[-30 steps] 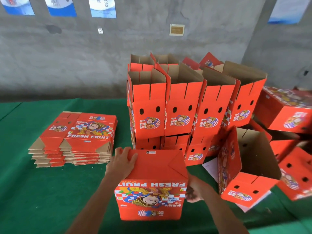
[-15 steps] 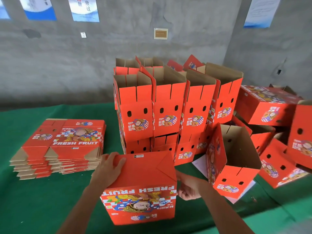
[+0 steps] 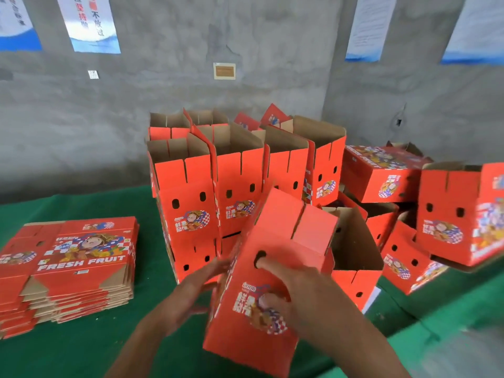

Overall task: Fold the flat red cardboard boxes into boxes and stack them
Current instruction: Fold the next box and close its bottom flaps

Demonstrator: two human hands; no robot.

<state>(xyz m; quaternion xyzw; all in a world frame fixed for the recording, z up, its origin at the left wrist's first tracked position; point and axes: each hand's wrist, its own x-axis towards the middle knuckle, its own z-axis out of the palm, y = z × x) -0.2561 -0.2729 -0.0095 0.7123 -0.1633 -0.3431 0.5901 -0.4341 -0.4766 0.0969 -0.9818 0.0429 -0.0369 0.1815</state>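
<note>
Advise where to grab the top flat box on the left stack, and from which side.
Take the top flat box by its right edge, coming from the right. The stack of flat boxes lies level on the green table, and that edge overhangs open cloth nearest both hands, so fingers can probably slip under it.

hands [image 3: 245,290]: two, bare | forearms: bare, no sleeves | rings, watch: none seen

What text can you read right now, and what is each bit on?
"FRESH FRUIT": top sheet of the flat stack.
"不放过": right-hand column of a wall poster; its red column is blurred.
"鲜果": part of the label on a folded box; the rest is too small.
Label on the held box: blurred.
Other wall posters and plaque: unreadable.
</note>
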